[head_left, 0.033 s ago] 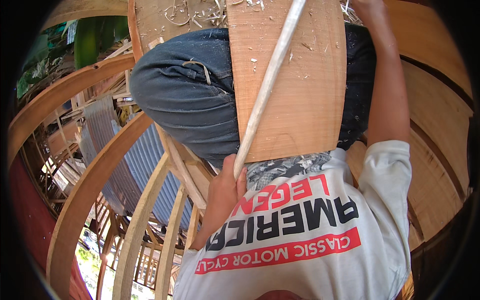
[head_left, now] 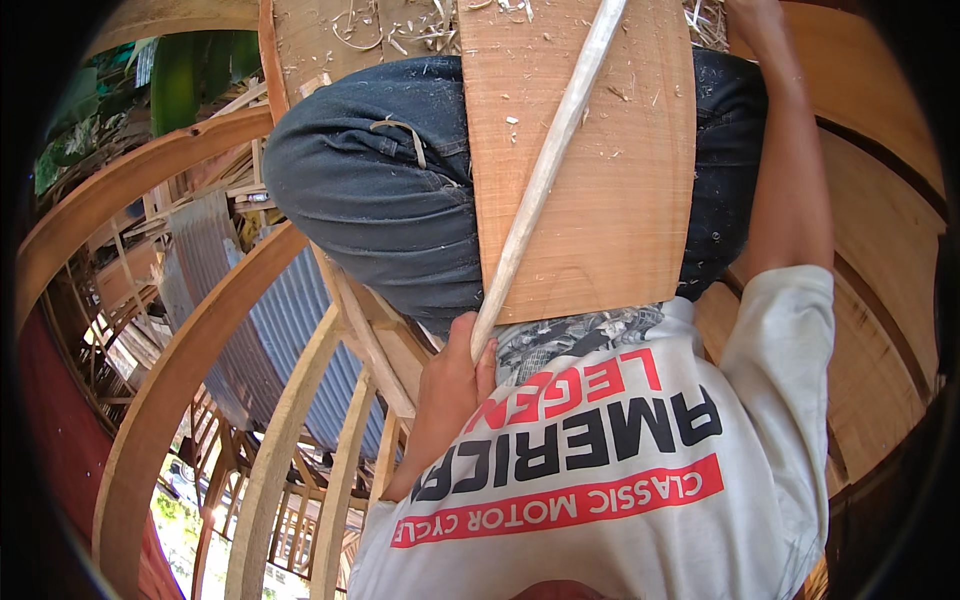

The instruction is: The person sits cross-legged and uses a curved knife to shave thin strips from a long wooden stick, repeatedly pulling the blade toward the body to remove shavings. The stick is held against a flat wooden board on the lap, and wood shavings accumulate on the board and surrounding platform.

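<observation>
The left hand [head_left: 452,380] is closed around the lower end of a pale stick [head_left: 548,170], gripping it just below the near edge of a wide board [head_left: 585,200] — the stick's long axis runs up and away from that hand, slanting rightward across the board's face toward the top of the view. The right hand [head_left: 752,15] is at the far end of an outstretched arm, pressed at the board's upper right corner; it is cut by the frame, so whether it is open or clenched cannot be told. The left hand is the nearer one to the stick, in fact the only one on it. The board lies lengthwise over the person's lap, between knees in dark jeans [head_left: 370,190], with wood shavings [head_left: 370,25] scattered at its far end. One stick, one board, two hands. Beyond the left knee, several curved wooden ribs [head_left: 170,400] arc downward over corrugated metal sheeting [head_left: 265,330] — a white printed shirt [head_left: 620,500] fills the foreground
</observation>
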